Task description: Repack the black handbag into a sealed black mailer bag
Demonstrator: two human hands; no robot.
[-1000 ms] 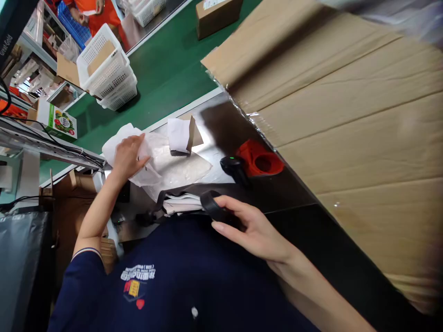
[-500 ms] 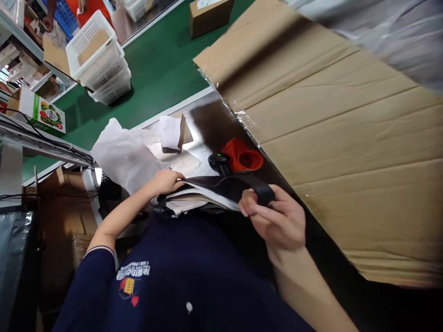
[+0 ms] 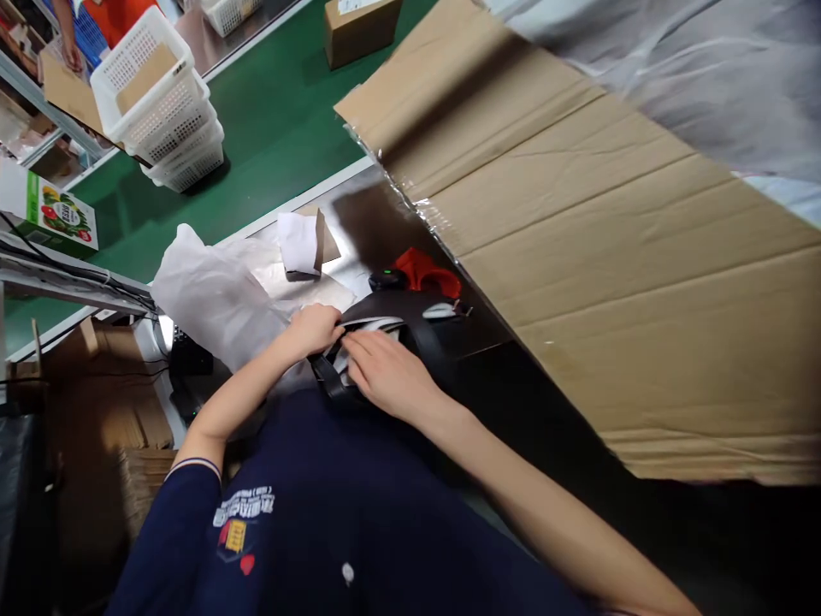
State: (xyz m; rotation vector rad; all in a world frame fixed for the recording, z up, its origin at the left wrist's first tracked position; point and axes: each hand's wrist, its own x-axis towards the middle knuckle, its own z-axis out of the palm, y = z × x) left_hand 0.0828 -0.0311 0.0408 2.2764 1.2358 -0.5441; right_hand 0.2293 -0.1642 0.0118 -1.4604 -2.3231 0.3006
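A black bag (image 3: 431, 338) with a strap (image 3: 330, 378) is at the front of my body, its mouth parted. Pale stuffing or lining (image 3: 383, 326) shows inside. At the left end of the mouth, my left hand (image 3: 314, 330) is closed on the bag's edge. My right hand (image 3: 392, 375) reaches across the opening with its fingers stretched out over the pale material, and the fingertips come close to my left hand. Just beyond the bag lie a black scanner (image 3: 386, 278) and a red holder (image 3: 427, 272). A translucent plastic bag (image 3: 215, 295) lies left of my hands.
A large cardboard sheet (image 3: 577, 239) slants along the right. Beyond the metal bench, a green belt (image 3: 275, 111) carries stacked white baskets (image 3: 173, 128), a brown box (image 3: 359, 34) and a printed carton (image 3: 55, 210). A co-worker's hand (image 3: 72, 56) shows at the upper left.
My right hand has let go of the black strap and moved left to the bag's mouth. The strap end has dropped. My left hand stays on the edge.
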